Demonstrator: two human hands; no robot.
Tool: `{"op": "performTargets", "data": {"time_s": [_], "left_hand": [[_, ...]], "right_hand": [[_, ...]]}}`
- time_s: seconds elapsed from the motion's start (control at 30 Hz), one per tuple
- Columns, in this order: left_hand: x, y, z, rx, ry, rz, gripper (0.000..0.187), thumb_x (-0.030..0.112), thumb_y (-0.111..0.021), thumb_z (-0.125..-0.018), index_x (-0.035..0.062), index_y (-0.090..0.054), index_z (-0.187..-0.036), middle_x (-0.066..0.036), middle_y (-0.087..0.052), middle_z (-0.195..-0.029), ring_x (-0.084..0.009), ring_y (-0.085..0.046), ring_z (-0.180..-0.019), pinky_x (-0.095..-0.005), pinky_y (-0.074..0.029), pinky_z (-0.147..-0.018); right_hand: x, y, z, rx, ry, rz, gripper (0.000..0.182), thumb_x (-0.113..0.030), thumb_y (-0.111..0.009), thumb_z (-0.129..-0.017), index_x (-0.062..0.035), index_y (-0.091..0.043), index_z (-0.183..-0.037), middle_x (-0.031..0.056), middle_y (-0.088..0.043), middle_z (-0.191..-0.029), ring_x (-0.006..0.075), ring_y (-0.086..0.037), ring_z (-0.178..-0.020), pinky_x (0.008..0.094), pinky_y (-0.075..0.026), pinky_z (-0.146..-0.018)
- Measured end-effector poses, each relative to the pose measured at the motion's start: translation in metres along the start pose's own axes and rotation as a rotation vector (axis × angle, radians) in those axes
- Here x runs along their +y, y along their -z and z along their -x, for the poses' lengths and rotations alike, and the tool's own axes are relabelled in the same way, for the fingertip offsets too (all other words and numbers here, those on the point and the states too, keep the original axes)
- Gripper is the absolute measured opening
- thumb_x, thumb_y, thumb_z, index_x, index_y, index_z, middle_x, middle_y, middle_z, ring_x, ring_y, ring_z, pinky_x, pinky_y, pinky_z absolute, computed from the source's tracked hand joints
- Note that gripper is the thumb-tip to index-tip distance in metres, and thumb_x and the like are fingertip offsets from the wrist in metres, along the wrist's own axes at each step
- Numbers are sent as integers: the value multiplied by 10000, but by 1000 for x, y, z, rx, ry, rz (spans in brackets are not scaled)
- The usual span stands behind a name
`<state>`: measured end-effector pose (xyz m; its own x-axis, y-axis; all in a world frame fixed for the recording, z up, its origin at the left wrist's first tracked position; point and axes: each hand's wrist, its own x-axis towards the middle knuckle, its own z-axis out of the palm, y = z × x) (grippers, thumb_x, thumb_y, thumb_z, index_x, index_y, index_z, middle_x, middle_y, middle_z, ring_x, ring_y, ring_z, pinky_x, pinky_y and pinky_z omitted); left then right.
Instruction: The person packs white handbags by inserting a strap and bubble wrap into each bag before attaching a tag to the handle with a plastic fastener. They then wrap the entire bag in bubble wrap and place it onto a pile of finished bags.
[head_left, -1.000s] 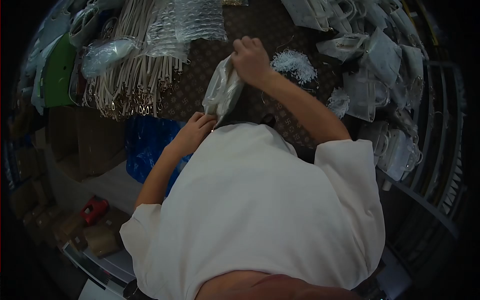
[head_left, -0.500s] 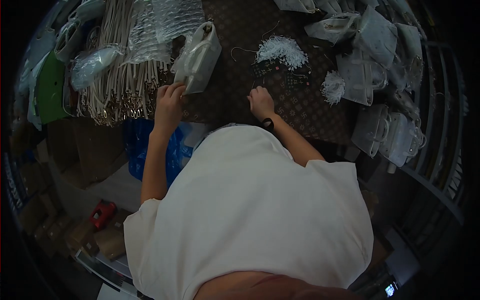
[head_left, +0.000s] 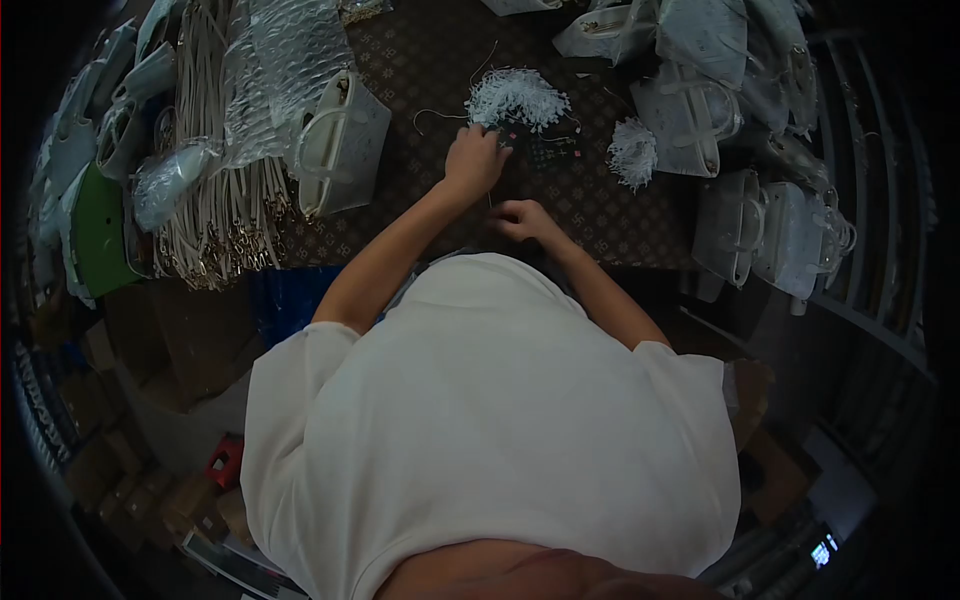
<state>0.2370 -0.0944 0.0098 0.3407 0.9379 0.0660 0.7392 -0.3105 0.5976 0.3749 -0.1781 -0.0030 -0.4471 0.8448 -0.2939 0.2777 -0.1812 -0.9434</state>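
My left hand reaches to the small dark tags at the lower edge of a pile of white strings; its fingers are bent and their tips hidden. Nearer my body, my right hand is closed, with a thin thread rising from its fingertips. A pale handbag with a looped handle stands on the brown patterned table cover, left of my left hand and not touched by it.
Pale straps with metal clasps and bubble wrap lie on the left, beside a green item. Wrapped white bags crowd the right, near a smaller string bundle. Cardboard boxes stand below the table.
My left hand has let go of the pale handbag and moved right to the tags by the string pile. My right hand has come lower relative to the pile. The view has shifted slightly.
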Motion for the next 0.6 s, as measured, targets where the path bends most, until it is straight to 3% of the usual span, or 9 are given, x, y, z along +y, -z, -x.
{"op": "performTargets", "data": {"time_s": [0.03,0.17,0.23,0.33,0.37,0.43,0.47,0.53,0.6], "left_hand": [[-3,-13,-11,84,35,-254,280,197,-703,-690,44,-588,-895,-153,-555,-823,-328,-568,-854,-392,-470,-691],[-28,-28,-27,60,167,-150,372,206,-688,-706,22,-555,-1001,-165,-590,-835,-355,-592,-784,-423,-476,-683],[-42,-17,-30,-109,217,-27,316,236,-694,-700,25,-579,-905,-160,-609,-817,-335,-597,-804,-392,-471,-677],[-58,2,-36,-112,216,167,261,218,-678,-717,22,-614,-878,-159,-628,-821,-324,-609,-744,-386,-464,-658],[-61,9,-38,-113,222,161,261,218,-678,-717,22,-614,-878,-159,-628,-821,-324,-609,-744,-386,-464,-658],[-64,28,-44,-259,512,331,220,214,-649,-756,28,-645,-873,-146,-625,-801,-251,-619,-717,-344,-458,-643],[-65,33,-43,-248,525,325,220,214,-649,-756,28,-645,-873,-146,-625,-801,-251,-619,-717,-344,-458,-643],[-60,47,-36,61,288,240,213,153,-638,-775,7,-629,-930,-114,-633,-805,-155,-605,-713,-288,-460,-648],[-35,65,-27,103,347,402,218,119,-635,-775,-4,-615,-953,-99,-634,-819,-132,-596,-732,-271,-459,-659]], "right_hand": [[-5,0,-1,-82,-4,-80,143,-73,-624,-767,-12,-641,-896,61,-635,-762,81,-563,-673,239,-462,-621],[-24,11,7,-32,49,-268,121,-30,-621,-750,-14,-649,-867,60,-632,-747,87,-565,-668,247,-466,-629],[-28,24,10,125,163,-212,142,12,-637,-721,-42,-659,-851,46,-609,-809,108,-554,-715,250,-460,-634],[-55,50,15,430,426,78,167,26,-661,-699,-71,-667,-835,38,-565,-885,135,-529,-781,237,-447,-650],[-64,59,16,425,427,70,167,26,-661,-699,-71,-667,-835,38,-565,-885,135,-529,-781,237,-447,-650],[-78,75,12,615,504,128,166,19,-674,-690,-90,-670,-815,40,-525,-945,155,-505,-843,230,-438,-678],[-81,82,8,621,533,8,124,11,-672,-709,-60,-659,-810,38,-554,-897,135,-519,-814,227,-435,-697],[-82,93,-2,545,504,-176,100,10,-654,-740,-42,-644,-824,28,-554,-851,124,-526,-799,218,-430,-708],[-85,96,-13,467,468,-351,76,9,-635,-771,-24,-628,-839,18,-555,-805,113,-533,-784,208,-424,-720]]}}
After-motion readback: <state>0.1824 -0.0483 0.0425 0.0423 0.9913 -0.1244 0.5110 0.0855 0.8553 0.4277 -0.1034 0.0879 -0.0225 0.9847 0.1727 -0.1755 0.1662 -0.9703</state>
